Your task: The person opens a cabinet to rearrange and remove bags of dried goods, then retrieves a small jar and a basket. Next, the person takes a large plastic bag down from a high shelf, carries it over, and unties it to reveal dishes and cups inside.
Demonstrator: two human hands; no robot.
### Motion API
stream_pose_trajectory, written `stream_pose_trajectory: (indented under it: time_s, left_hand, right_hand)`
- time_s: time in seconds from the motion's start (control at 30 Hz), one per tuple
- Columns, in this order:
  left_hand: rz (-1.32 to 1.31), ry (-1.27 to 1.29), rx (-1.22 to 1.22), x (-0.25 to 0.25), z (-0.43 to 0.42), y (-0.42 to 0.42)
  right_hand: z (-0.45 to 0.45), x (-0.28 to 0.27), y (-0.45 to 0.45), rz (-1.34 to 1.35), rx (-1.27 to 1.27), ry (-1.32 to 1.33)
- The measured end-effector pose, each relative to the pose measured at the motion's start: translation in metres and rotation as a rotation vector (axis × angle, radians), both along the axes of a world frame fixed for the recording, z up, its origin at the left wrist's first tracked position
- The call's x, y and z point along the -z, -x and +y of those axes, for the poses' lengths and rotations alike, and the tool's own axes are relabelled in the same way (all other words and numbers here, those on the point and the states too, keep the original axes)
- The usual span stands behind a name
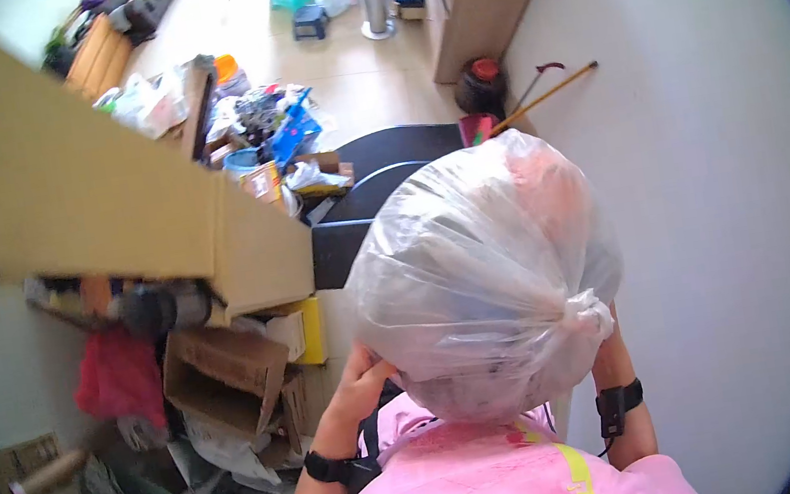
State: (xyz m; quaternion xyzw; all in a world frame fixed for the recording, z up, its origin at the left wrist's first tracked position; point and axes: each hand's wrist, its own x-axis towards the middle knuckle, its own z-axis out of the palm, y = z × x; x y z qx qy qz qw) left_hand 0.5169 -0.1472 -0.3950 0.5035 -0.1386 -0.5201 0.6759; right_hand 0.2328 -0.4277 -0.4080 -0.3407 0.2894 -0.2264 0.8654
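A large, bulging translucent plastic bag (pixel 480 275) is held up in front of my chest, its top twisted into a knot (pixel 585 316) on the side towards me. Pale and orange-pink contents show dimly through the film, too blurred to name. My left hand (pixel 365 380) grips the bag low on its left side, fingers curled and partly hidden under it. On the other side, my right wrist (pixel 613 358) reaches up behind the bag, which hides the right hand and its fingers. Both wrists wear black bands.
A white wall (pixel 702 204) runs close along my right. At left are a tan cabinet (pixel 104 187), an open cardboard box (pixel 226 377) and a red bag (pixel 120 377). Ahead lie a black mat (pixel 392 151), piled clutter (pixel 267 123), a leaning stick (pixel 546 96) and a dark jar (pixel 481 88).
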Motion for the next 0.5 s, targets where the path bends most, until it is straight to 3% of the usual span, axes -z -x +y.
stream_pose_trajectory:
  time_s: [0.07,0.1,0.13,0.2,0.27,0.4,0.5]
  left_hand:
    - [0.097,-0.014,0.071,0.01,-0.037,-0.035]
    - [0.075,-0.013,0.03,0.002,-0.03,-0.03]
    - [0.065,-0.019,-0.011,-0.003,-0.04,-0.045]
    - [0.066,0.0,0.081,-0.014,-0.07,-0.08]
    - [0.137,-0.053,-0.025,-0.022,-0.098,-0.107]
    - [0.228,-0.097,0.051,-0.052,-0.178,-0.191]
    - [0.155,-0.166,0.107,-0.049,-0.205,-0.232]
  right_hand:
    - [-0.033,0.013,-0.026,0.067,0.04,0.219]
    - [-0.009,-0.046,-0.054,0.156,0.216,-0.025]
    - [-0.018,-0.055,-0.076,0.175,0.26,-0.058]
    - [-0.04,-0.055,-0.102,0.185,0.298,-0.052]
    - [-0.061,-0.058,-0.127,0.178,0.339,-0.047]
    - [-0.118,-0.068,-0.193,0.262,0.367,-0.043]
    - [-0.129,0.0,-0.185,0.235,0.36,-0.123]
